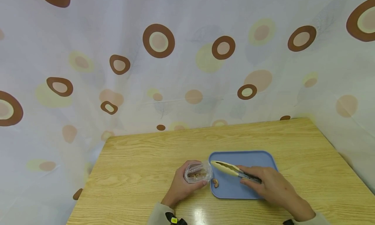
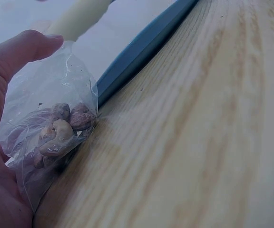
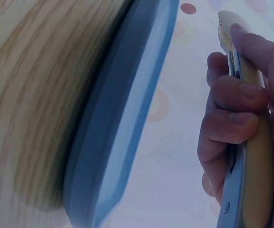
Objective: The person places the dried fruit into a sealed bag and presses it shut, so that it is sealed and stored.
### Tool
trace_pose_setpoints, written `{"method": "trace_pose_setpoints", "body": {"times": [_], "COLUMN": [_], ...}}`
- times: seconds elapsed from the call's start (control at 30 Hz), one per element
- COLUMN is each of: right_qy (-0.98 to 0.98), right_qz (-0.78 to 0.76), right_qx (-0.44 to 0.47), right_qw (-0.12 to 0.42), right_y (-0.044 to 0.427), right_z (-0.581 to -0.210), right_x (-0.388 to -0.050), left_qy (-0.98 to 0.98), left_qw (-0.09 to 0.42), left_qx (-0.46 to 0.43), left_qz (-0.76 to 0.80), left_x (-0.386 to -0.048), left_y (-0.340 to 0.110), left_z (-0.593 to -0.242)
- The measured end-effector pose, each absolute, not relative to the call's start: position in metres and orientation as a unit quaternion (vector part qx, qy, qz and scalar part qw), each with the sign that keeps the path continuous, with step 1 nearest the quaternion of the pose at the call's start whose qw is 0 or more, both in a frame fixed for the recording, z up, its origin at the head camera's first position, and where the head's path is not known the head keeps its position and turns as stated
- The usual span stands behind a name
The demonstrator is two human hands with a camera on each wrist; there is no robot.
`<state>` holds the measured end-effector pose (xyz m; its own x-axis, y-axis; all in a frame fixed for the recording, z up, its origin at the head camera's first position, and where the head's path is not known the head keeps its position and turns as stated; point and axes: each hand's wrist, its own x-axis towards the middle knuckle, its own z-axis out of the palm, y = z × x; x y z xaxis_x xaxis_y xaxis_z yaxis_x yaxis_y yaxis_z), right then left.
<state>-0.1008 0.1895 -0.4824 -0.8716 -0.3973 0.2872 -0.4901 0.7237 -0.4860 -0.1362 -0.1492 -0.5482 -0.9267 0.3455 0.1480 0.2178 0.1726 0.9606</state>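
On the wooden table my left hand grips a clear plastic bag, its mouth facing up. Nuts, some pale and some brown, lie at the bottom of the bag in the left wrist view. Tongs with cream-coloured tips are held in my right hand, fingers wrapped around the handles. The tips hang over the left side of a blue tray, close to the bag, with a gap between them and no nut visible there. One curved nut, like a cashew, lies at the tray's left edge.
The light wooden table extends around the tray and bag. Behind it and along the right side hangs a white curtain printed with brown and yellow circles. The tray's raised rim stands beside my right hand.
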Motion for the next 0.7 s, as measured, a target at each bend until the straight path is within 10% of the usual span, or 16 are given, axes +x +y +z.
{"method": "trace_pose_setpoints", "body": {"times": [0.7], "right_qy": [-0.907], "right_qz": [0.314], "right_qx": [0.273], "right_qw": [0.057], "right_y": [0.169], "right_z": [-0.467], "right_x": [-0.101], "left_qy": [0.759], "left_qw": [0.05], "left_qx": [0.191], "left_qz": [0.62], "left_x": [-0.137], "left_y": [-0.149], "left_z": [-0.549]}}
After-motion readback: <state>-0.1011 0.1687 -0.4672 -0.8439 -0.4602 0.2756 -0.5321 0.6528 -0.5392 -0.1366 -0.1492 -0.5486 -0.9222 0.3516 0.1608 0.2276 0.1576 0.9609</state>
